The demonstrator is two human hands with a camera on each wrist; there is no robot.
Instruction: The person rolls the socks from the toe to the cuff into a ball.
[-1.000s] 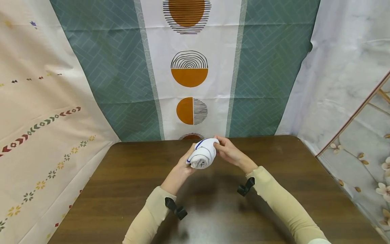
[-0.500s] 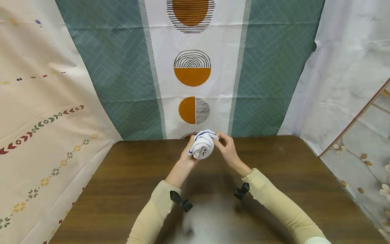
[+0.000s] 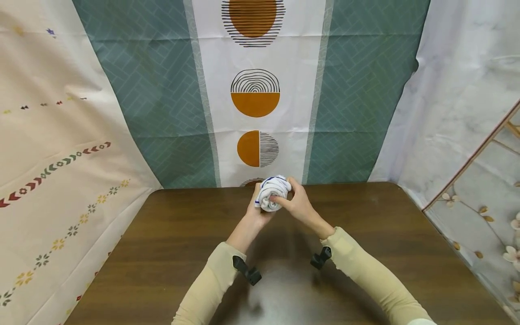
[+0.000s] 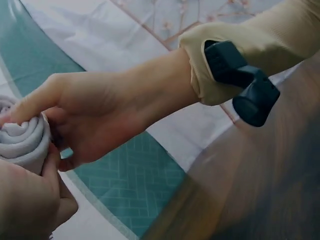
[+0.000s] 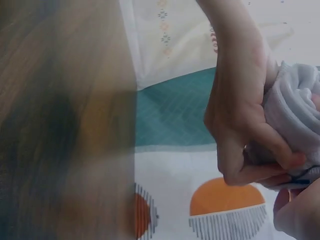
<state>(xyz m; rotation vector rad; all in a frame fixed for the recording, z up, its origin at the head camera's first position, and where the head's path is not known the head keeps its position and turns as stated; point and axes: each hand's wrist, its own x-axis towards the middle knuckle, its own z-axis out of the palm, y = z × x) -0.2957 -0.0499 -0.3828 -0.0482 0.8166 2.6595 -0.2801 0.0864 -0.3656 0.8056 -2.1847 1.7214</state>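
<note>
A rolled white towel [image 3: 277, 184] with dark blue stripes is held up above the table, its spiral end facing me. My left hand [image 3: 256, 215] grips it from the left and below, fingers curled round the roll. From the right, my right hand [image 3: 299, 204] pinches it, the thumb pressing into the middle of the spiral. Part of the grey-looking towel [image 4: 25, 145] shows at the edge of the left wrist view, between both hands. In the right wrist view, the left hand's curled fingers lie along the towel [image 5: 295, 110]; the right hand [image 5: 302, 212] shows only at the corner.
The brown wooden table [image 3: 174, 253] spreads below the hands. A green and white patterned cloth [image 3: 162, 90] hangs behind it, with a cream cloth [image 3: 53, 135] at the left and a pale flowered one [image 3: 459, 113] at the right. Black mounts [image 3: 248, 271] sit on both wrists.
The towel has risen slightly and turned its spiral end more toward me. The right thumb has moved from the roll's side onto the spiral's centre. The left hand keeps its grip.
</note>
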